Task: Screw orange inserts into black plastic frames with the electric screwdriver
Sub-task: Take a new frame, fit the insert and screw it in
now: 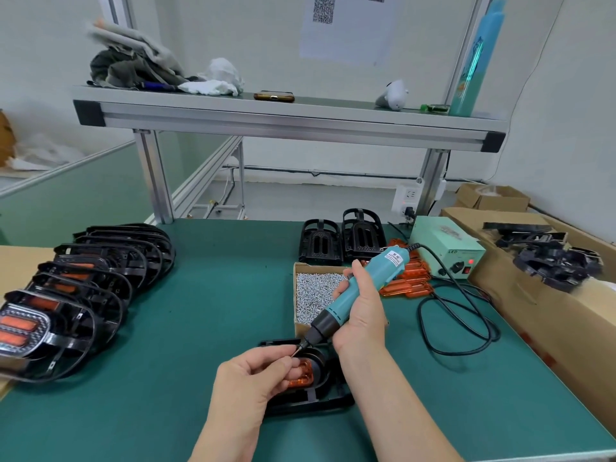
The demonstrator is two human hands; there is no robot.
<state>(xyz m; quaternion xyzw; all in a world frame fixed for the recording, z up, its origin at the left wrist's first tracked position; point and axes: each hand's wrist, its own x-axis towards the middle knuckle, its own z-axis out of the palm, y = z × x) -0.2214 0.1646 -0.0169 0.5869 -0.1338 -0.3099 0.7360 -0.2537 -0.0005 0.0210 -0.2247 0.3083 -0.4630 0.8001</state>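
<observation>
Head view: the rigid black plastic frame (311,400) lies flat on the green bench mat (216,311) near its front edge, with the translucent orange plastic insert (301,376) seated in its middle. Both look light and stiff, and the insert is probably brittle, so the frame's rim seems the safest hold. The right hand (361,315) wraps closed around the teal corded electric screwdriver (363,288), which tilts down-left. The left hand (250,378) curls over the insert, thumb and forefinger pinching the bit tip; whether a screw sits there is too small to tell.

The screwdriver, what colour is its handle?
The electric screwdriver is teal with a black nose, clearest in the head view.
</observation>
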